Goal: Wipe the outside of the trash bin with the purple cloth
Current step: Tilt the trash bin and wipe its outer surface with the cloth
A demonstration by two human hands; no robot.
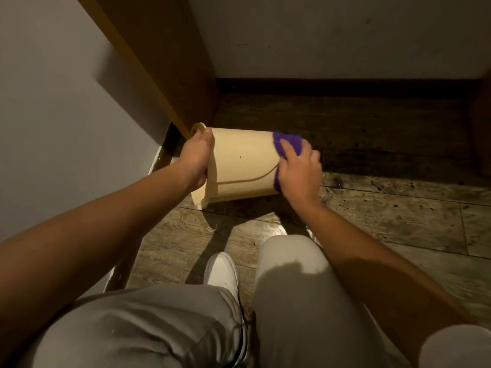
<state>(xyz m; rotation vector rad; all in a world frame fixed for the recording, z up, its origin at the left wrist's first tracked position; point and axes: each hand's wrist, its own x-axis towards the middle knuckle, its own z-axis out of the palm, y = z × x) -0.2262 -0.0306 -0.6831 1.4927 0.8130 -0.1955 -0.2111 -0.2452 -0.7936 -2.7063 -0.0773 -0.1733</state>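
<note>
A beige plastic trash bin [243, 163] lies tipped on its side on the wooden floor, its rim to the left and its base to the right. My left hand [195, 160] grips the rim end and holds the bin steady. My right hand [299, 168] presses the purple cloth [288, 143] flat against the bin's base end. Much of the cloth is hidden under my fingers and palm.
A brown wooden panel [164, 62] and a white wall [53, 102] stand close on the left. A white wall with a dark baseboard [345, 85] closes the back. My knees in grey trousers [292, 288] and a white shoe [223, 272] are near the bin.
</note>
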